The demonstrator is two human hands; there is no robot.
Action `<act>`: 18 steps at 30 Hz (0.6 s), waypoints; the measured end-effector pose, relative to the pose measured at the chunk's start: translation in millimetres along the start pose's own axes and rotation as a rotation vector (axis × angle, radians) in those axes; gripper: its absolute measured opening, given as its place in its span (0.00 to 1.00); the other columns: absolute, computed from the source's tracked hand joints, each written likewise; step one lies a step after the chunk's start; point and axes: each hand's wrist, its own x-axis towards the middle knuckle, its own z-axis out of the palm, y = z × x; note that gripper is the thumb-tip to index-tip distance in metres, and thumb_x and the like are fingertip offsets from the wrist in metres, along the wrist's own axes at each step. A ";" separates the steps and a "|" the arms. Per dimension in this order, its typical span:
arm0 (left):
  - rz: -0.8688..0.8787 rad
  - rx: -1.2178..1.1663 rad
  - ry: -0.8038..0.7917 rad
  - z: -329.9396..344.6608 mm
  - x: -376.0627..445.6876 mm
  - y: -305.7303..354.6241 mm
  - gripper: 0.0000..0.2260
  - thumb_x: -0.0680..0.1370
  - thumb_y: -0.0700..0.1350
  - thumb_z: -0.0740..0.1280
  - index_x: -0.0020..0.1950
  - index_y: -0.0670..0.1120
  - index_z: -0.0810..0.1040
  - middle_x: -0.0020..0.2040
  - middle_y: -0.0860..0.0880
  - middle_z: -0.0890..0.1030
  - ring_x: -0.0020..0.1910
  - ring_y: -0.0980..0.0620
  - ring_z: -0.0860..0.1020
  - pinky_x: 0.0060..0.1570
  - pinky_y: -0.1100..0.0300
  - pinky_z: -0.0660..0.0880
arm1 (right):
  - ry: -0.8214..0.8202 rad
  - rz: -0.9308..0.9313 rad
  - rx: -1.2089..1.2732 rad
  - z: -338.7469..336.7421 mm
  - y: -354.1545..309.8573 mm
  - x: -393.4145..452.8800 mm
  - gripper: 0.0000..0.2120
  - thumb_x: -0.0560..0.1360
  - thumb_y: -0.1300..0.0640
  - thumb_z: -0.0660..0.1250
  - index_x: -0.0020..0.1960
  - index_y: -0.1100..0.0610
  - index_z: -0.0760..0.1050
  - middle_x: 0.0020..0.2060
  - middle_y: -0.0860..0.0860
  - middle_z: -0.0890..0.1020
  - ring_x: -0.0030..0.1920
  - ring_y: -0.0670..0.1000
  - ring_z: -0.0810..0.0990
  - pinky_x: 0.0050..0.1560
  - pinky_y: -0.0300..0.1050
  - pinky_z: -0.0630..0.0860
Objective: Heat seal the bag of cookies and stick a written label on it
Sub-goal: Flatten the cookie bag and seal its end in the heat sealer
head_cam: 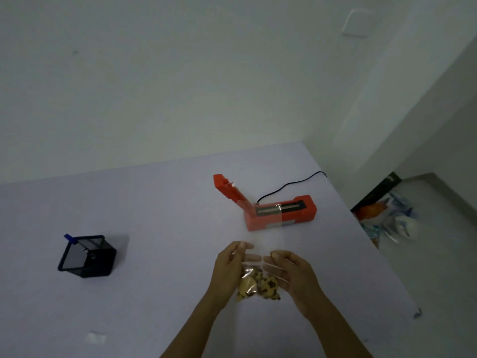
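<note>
A clear plastic bag of cookies (258,284) hangs between my two hands above the white table (160,208). My left hand (227,270) pinches the bag's left side near the top. On the other side my right hand (294,275) pinches the right side. The bag's open upper part reaches up toward the orange heat sealer (281,211), which stands on the table beyond my hands with its lid (229,189) raised. A small pale label sheet (95,337) lies on the table at the near left.
A black mesh pen holder (86,255) with a blue pen (69,237) stands at the left. The sealer's black cable (291,184) runs back to the wall. The table's right edge drops to a floor with bags and clutter (387,218).
</note>
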 end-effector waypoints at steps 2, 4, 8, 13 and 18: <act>-0.016 0.000 0.028 18.9 7.9 -4.9 0.13 0.83 0.45 0.56 0.49 0.41 0.79 0.42 0.43 0.85 0.41 0.44 0.84 0.43 0.52 0.82 | -0.005 0.010 -0.010 -17.2 -3.3 10.9 0.10 0.76 0.58 0.68 0.55 0.62 0.78 0.48 0.57 0.86 0.49 0.56 0.85 0.53 0.53 0.79; -0.052 -0.023 0.040 39.3 16.9 -10.4 0.14 0.82 0.44 0.58 0.48 0.38 0.79 0.42 0.41 0.85 0.41 0.44 0.84 0.43 0.52 0.82 | -0.015 0.010 -0.023 -35.3 -10.2 25.4 0.09 0.77 0.56 0.67 0.54 0.61 0.79 0.48 0.56 0.86 0.49 0.56 0.85 0.55 0.55 0.79; -0.146 -0.061 0.108 80.0 31.8 -27.0 0.14 0.82 0.43 0.59 0.47 0.36 0.80 0.42 0.41 0.85 0.41 0.45 0.84 0.35 0.63 0.78 | -0.029 0.068 -0.067 -71.3 -18.0 61.6 0.08 0.77 0.57 0.67 0.51 0.61 0.80 0.46 0.56 0.86 0.48 0.57 0.85 0.54 0.54 0.80; -0.227 -0.124 0.284 114.5 66.4 -49.5 0.13 0.80 0.41 0.61 0.41 0.40 0.83 0.37 0.48 0.85 0.37 0.53 0.83 0.34 0.68 0.76 | -0.103 0.142 -0.149 -100.3 -23.0 120.6 0.05 0.76 0.59 0.68 0.48 0.60 0.82 0.46 0.58 0.86 0.48 0.58 0.85 0.54 0.54 0.80; -0.272 -0.170 0.354 132.0 85.0 -66.2 0.11 0.80 0.41 0.61 0.49 0.41 0.83 0.43 0.45 0.86 0.44 0.46 0.83 0.38 0.61 0.78 | -0.143 0.182 -0.192 -115.0 -21.6 149.4 0.06 0.76 0.59 0.68 0.49 0.60 0.81 0.44 0.58 0.86 0.46 0.57 0.85 0.49 0.51 0.81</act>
